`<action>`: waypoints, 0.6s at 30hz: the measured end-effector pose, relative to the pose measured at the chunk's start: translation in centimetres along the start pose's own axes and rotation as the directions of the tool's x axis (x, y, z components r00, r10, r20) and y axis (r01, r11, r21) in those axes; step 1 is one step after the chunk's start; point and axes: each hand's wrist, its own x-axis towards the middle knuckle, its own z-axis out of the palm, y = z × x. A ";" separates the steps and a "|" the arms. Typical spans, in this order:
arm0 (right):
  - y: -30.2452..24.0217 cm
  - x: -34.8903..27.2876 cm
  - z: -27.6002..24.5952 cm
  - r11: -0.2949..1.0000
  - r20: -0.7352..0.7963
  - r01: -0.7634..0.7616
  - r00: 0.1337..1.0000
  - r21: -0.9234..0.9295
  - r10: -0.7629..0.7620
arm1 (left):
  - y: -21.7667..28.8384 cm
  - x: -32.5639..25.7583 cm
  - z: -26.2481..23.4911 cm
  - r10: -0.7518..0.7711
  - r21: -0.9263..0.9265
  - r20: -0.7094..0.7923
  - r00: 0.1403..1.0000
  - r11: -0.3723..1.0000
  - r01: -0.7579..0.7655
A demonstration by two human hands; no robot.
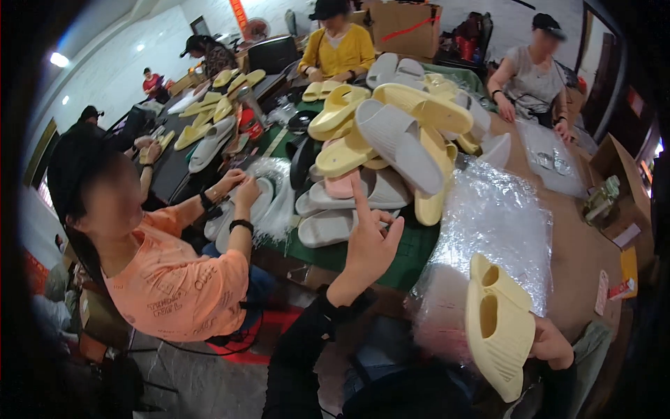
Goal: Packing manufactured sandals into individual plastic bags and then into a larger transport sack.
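Observation:
My left hand (370,244) reaches over the near side of a slipper pile, index finger stretched out and the other fingers partly curled. It holds nothing. The fingertip overlaps a small pink piece (341,186) among the slippers; I cannot tell whether they touch. Grey slippers (326,228) lie just left of this hand, and a large grey slipper (399,143) rests on yellow ones (342,153) above it. At the lower right, my right hand (553,343) grips a pale yellow slipper (502,342) by its side, tilted upright. Its fingers are partly hidden behind it.
Clear plastic bags (499,216) lie beside the pile. A cardboard box (621,188) holding a glass jar (601,199) stands on the right. A person in orange (174,265) handles plastic-wrapped slippers (269,202) close on the left. Other people work across the table.

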 end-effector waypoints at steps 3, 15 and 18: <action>0.8 -0.3 0.0 0.974 -0.063 -0.202 0.976 0.102 0.209 | -1.1 -0.8 -2.3 -0.014 -0.184 -0.183 0.983 0.983 -0.020; 1.5 0.6 -0.5 0.994 -0.039 0.097 0.994 -0.055 -0.099 | -0.9 -4.9 -1.4 0.457 0.212 0.244 0.856 0.836 -0.507; 0.2 1.2 0.9 0.994 -0.094 0.112 0.989 -0.007 -0.112 | -4.5 -7.6 3.9 0.506 0.151 0.482 0.715 0.756 -0.637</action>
